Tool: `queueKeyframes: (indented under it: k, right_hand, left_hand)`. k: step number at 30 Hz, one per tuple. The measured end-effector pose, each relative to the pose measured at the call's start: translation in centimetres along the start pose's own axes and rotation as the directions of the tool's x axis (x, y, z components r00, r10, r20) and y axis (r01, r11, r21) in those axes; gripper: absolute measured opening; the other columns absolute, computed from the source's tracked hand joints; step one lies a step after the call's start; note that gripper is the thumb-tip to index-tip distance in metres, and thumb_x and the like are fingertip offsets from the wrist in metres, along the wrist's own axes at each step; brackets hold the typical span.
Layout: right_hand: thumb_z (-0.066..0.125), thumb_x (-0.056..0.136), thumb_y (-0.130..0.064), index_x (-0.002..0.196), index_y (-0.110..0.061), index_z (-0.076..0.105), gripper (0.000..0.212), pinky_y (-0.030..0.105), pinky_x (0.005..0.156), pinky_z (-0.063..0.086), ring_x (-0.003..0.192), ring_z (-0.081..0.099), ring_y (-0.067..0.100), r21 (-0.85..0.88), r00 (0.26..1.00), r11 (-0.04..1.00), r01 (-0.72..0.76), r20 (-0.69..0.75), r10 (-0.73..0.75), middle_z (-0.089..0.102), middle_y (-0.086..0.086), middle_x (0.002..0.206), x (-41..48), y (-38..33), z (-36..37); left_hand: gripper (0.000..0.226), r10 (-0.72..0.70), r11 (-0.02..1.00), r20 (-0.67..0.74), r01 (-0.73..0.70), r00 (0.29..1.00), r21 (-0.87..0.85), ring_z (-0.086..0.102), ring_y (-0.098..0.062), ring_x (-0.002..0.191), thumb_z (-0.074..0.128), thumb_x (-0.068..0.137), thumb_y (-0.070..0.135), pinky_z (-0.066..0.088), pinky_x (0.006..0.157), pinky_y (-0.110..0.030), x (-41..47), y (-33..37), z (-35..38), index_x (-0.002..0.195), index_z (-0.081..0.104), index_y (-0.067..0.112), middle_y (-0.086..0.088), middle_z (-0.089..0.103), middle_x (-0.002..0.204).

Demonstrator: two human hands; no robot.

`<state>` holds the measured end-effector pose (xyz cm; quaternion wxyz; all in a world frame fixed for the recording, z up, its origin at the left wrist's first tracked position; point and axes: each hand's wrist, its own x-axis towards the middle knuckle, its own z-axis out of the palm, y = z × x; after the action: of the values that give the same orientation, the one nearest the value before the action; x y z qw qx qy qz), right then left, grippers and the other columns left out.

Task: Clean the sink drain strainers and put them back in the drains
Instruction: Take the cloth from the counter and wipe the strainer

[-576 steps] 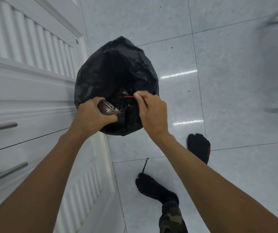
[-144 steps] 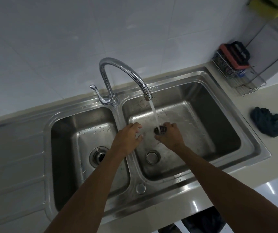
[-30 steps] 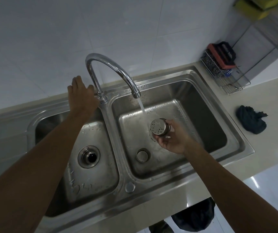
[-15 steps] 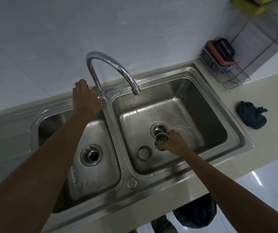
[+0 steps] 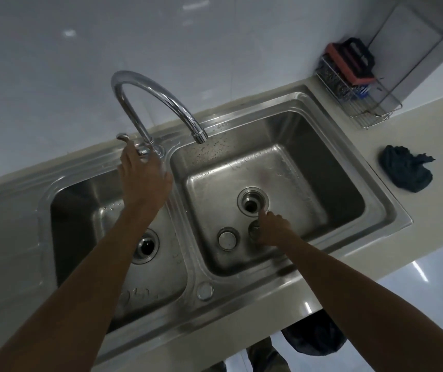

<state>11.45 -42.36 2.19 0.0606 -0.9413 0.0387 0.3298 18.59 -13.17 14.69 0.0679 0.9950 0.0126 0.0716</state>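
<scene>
The right hand has sunk lower in the brushed-steel right basin at frame centre. Its curled fingers grip the small round metal strainer just below the open drain, forefinger stretched to the drain's rim. The left hand lies on the chrome faucet lever, fingers together; their curl cannot be told.

We see one steel strainer, centre frame, held in the right hand just below the open right drain; a round steel piece lies just left; the left drain stands open.
</scene>
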Motion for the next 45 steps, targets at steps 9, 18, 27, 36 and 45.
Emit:
queueKeyframes:
  k: [9,18,27,36,45]
  right_hand:
    - [0.059,0.095,-0.028,0.145,-0.009,0.032,0.059,0.038,0.096,0.046,0.122,0.053,0.032,-0.01,1.0,1.0,0.008,0.007,-0.008,0.05,0.015,0.136,2.5,-0.5,3.1]
    - [0.064,0.09,-0.035,0.148,-0.016,0.031,0.07,0.041,0.092,0.049,0.121,0.053,0.033,-0.138,1.0,0.99,0.02,0.024,-0.017,0.051,0.015,0.135,3.4,-0.2,2.4]
    - [0.064,0.09,-0.046,0.137,-0.018,0.038,0.061,0.044,0.088,0.05,0.116,0.057,0.032,0.05,0.955,0.992,0.119,-0.278,-0.101,0.054,0.009,0.128,0.1,4.5,-5.7]
    - [0.058,0.095,-0.045,0.135,-0.018,0.044,0.051,0.044,0.078,0.054,0.104,0.062,0.032,0.169,0.857,0.983,-0.075,-0.492,0.15,0.06,0.011,0.121,-4.7,20.2,-15.3]
    - [0.061,0.09,-0.042,0.134,-0.017,0.043,0.053,0.04,0.067,0.044,0.107,0.054,0.033,0.217,0.787,0.947,-0.237,-0.529,0.318,0.055,0.012,0.126,-4.0,30.6,-16.0]
  left_hand:
    - [0.033,0.191,0.971,0.26,-0.143,0.946,-0.194,0.057,-0.023,0.113,0.066,0.09,0.031,0.035,0.102,-0.038,-8.0,6.4,5.8,0.12,0.065,0.018,-0.003,0.054,0.126]
    - [0.05,0.261,0.965,0.468,-0.227,0.844,-0.129,0.051,-0.023,0.125,0.057,0.097,0.04,0.036,0.108,-0.04,-8.6,10.5,8.5,0.143,0.045,0.023,-0.003,0.051,0.138]
    - [0.07,0.266,0.962,0.498,-0.192,0.825,-0.197,0.049,-0.025,0.126,0.057,0.092,0.06,0.037,0.104,-0.038,-6.9,16.0,8.5,0.148,0.037,0.023,-0.006,0.049,0.14]
    - [0.077,0.452,0.889,0.451,-0.344,0.77,-0.303,0.045,-0.031,0.133,0.047,0.095,0.066,0.035,0.108,-0.045,-4.0,29.1,8.2,0.154,0.031,0.019,-0.01,0.043,0.148]
    - [0.076,0.582,0.809,0.372,-0.47,0.723,-0.352,0.048,-0.031,0.132,0.049,0.093,0.068,0.038,0.106,-0.049,-2.7,41.3,8.6,0.15,0.037,0.02,-0.012,0.048,0.146]
